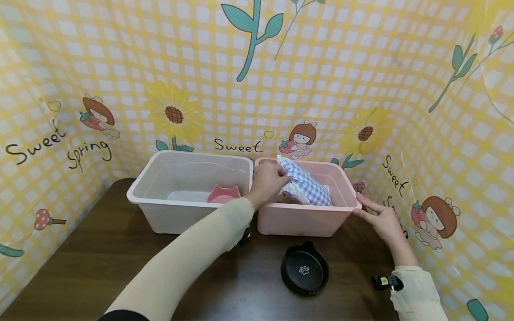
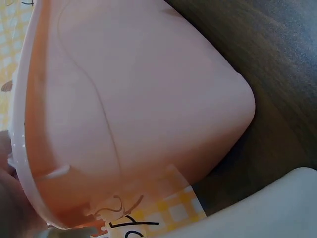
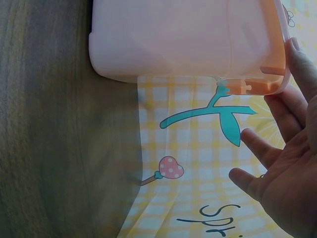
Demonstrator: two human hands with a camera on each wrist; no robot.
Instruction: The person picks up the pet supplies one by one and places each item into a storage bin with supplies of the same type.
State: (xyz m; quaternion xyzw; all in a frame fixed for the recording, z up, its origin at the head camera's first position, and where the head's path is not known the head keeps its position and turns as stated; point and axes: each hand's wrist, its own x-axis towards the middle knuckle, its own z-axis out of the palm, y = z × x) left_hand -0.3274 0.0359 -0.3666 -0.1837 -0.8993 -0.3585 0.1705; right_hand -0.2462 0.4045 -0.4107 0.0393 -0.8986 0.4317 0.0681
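A blue-and-white checked cloth item (image 1: 308, 183) with white frilly edging lies slantwise in the pink bin (image 1: 303, 222). My left hand (image 1: 268, 182) reaches over the bin's left end and pinches the cloth's left edge. Something brown shows beneath the cloth near the front wall. At the bin's right front corner, my right hand (image 1: 383, 221) holds the rim between thumb and index finger. The right wrist view shows the other fingers of this hand (image 3: 292, 163) spread out, away from the bin. In the left wrist view the pink wall fills most of the picture and the pinching fingertips are hidden.
A pale grey bin (image 1: 172, 216) stands against the pink bin's left side, with a pink cat-eared bowl (image 1: 223, 195) inside. On the brown table (image 1: 108, 254), a round black bowl (image 1: 305, 269) with a paw print sits in front. Yellow checked cloth (image 1: 257, 102) surrounds the table.
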